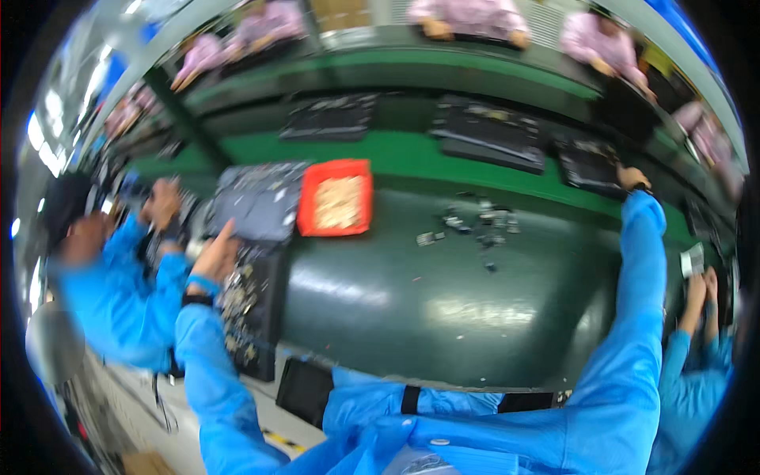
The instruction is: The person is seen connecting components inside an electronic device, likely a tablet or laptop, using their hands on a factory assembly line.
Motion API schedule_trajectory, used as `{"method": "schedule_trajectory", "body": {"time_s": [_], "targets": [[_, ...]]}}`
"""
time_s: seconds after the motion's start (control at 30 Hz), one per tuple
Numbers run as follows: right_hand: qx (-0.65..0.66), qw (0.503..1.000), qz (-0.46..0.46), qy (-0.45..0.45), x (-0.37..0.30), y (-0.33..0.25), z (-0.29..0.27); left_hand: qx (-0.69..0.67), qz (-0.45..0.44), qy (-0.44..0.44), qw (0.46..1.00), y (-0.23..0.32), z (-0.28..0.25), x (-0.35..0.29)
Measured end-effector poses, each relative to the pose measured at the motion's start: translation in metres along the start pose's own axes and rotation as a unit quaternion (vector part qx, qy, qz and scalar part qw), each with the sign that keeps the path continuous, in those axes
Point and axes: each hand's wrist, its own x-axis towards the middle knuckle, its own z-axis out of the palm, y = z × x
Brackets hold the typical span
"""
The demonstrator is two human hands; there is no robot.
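Facing a green worktop (380,332), spreading from the view's middle toward 3 and 6 o'clock. Working close to a blue-sleeved co-worker (119,293) at 9 o'clock, so risking a knocked elbow through crowding. Having a black tray (265,348) littered with small parts (237,301) at 8 o'clock, along the worktop's left edge, and risking a spill by catching its rim with the left sleeve (214,364). Seeing a grey tray (257,210) just beyond, between 9 and 10. Finding the right tray (586,166) out at 2 o'clock, possibly skewing or tipping through a one-sided, stretched hold. Noticing a red bin (340,169) of pale pieces (339,202) just beside the grey tray, between 10 and 11, possibly upsetting if nudged. Poising the left hand (215,255) near the black tray's far end at 9 o'clock, pointing one finger up, but blurring too much to tell of anything held. Placing the right hand (632,177) at the right tray's right edge, apparently touching; being unable to tell its grip. Showing loose parts (479,226) at 3 o'clock, risking scattering by sliding a tray across.
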Motion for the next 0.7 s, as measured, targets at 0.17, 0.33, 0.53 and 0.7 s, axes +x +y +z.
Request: {"method": "schedule_trajectory", "body": {"time_s": [0.17, 0.33, 0.53, 0.7], "targets": [[0.158, 0.977, -0.058, 0.128, 0.061, 0.153, 0.009, -0.065, -0.05, -0.065, 0.994, 0.005, 0.054, 0.069], [0.187, 0.98, -0.061, 0.021, 0.026, 0.105, -0.002, -0.224, 0.044, 0.036, 0.973, 0.056, 0.095, 0.016], [0.593, 0.793, -0.098, -0.103, -0.05, 0.102, -0.113, -0.234, 0.21, -0.014, 0.949, 0.059, 0.031, 0.03], [0.667, 0.736, -0.112, -0.017, -0.253, 0.138, -0.162, -0.312, 0.282, -0.067, 0.905, 0.095, 0.051, -0.043]]}}
